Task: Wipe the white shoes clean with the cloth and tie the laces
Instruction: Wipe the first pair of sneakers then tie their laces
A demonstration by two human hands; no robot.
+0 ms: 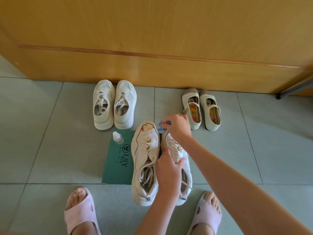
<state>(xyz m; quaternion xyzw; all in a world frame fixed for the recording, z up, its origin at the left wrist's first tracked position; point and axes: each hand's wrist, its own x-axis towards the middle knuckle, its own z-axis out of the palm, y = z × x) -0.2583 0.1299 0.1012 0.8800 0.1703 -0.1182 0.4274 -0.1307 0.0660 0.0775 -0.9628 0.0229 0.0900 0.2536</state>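
Two white laced sneakers stand side by side on a green mat (118,165) on the floor. The left sneaker (145,160) has orange-brown stains on its toe and loose, untied laces. The right sneaker (182,167) is partly covered by my hands. My left hand (168,168) presses down on the right sneaker's side, holding it. My right hand (177,126) is closed on a small blue cloth (162,126) at that sneaker's toe.
A small clear bottle with a white cap (118,137) stands on the mat's far left corner. Another pair of white sneakers (114,105) and a pair of cream strap shoes (201,109) sit by the wooden door (152,39). My feet in pink slippers (81,212) flank the shoes.
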